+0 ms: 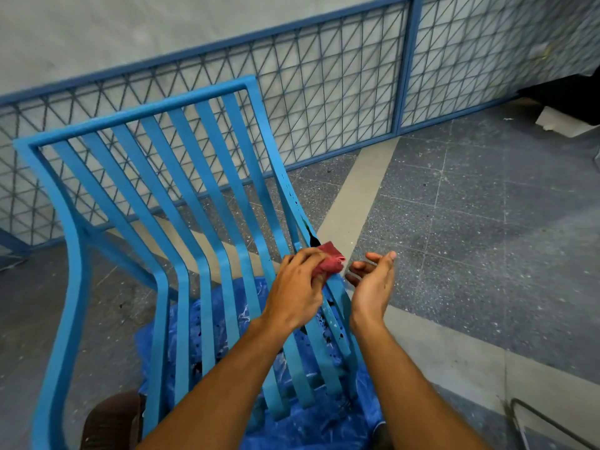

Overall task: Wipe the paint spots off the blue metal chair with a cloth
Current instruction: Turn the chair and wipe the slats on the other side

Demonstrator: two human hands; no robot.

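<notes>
Gripping a bunched red cloth, the left hand presses it on the right side rail of the blue metal chair, just below a black paint drip — wiping seems under way. The right hand hovers beside, fingers relaxed and empty. Next probably calls for firm rubbing up the smooth, curved rail — more specks dot it.
</notes>
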